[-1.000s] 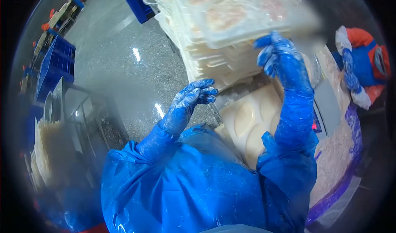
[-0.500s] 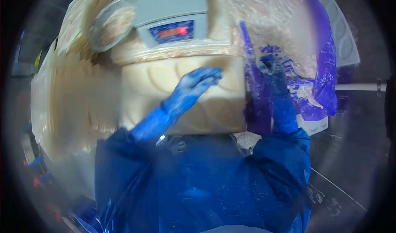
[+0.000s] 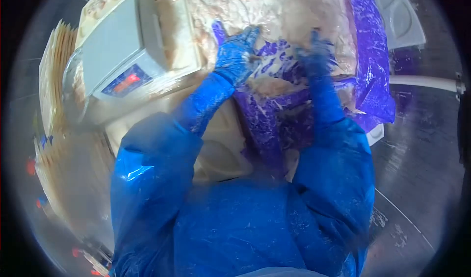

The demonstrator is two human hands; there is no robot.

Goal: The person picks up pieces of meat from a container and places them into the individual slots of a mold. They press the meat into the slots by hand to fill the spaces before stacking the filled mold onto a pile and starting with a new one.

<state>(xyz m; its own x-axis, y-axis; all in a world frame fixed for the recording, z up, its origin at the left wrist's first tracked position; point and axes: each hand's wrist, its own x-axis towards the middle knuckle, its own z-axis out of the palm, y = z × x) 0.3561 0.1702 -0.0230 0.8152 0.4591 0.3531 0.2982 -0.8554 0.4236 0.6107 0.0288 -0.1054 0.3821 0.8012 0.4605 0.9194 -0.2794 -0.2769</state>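
My left hand (image 3: 238, 53), in a blue glove smeared with pale residue, reaches onto the left edge of the purple plastic film (image 3: 371, 56). Its fingers are stretched forward and the thumb stands apart. To its right is my right hand (image 3: 314, 53), also gloved in blue, over the film's smeared near part; motion blurs its fingers. Beyond both hands spreads a large pale, wet, meat-like mass (image 3: 235, 4), lying on the purple film. Below my left forearm lies a cream moulded tray (image 3: 221, 154) with rounded hollows, partly covered by the sleeve.
A grey scale (image 3: 115, 46) with a lit red display stands at the left, beside a clear bowl (image 3: 76, 88) partly hidden behind it. Stacked cream trays (image 3: 56, 76) line the far left. A white moulded tray (image 3: 400, 17) and a pale pipe (image 3: 424, 82) are at the right.
My left hand has moved off the cream tray, forward onto the purple film beside my right hand. The view has turned, so the scale and tray appear farther left and tilted.
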